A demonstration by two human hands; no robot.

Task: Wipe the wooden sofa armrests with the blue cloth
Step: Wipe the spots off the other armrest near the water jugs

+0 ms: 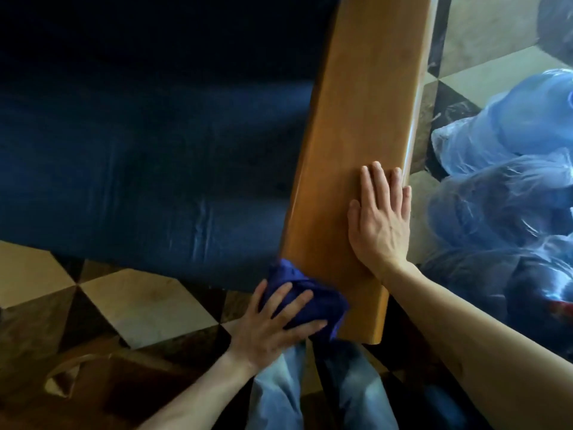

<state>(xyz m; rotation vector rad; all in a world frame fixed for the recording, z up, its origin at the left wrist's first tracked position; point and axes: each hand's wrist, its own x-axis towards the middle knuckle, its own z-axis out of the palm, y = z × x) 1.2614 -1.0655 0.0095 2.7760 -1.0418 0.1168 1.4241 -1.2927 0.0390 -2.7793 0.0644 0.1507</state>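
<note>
A long wooden armrest [366,119] runs from the top of the view down to its rounded near end. My right hand [379,218] lies flat on its top near the right edge, fingers straight. My left hand [273,321] presses a bunched blue cloth [313,297] against the armrest's left side at the near end, fingers spread over the cloth. The dark blue sofa seat [148,144] fills the area left of the armrest.
Several blue translucent plastic bags [508,169] are piled on the floor right of the armrest. The floor is chequered tile [148,308]. My legs in jeans [322,389] stand just below the armrest's end. A curved wooden piece [71,367] sits at the lower left.
</note>
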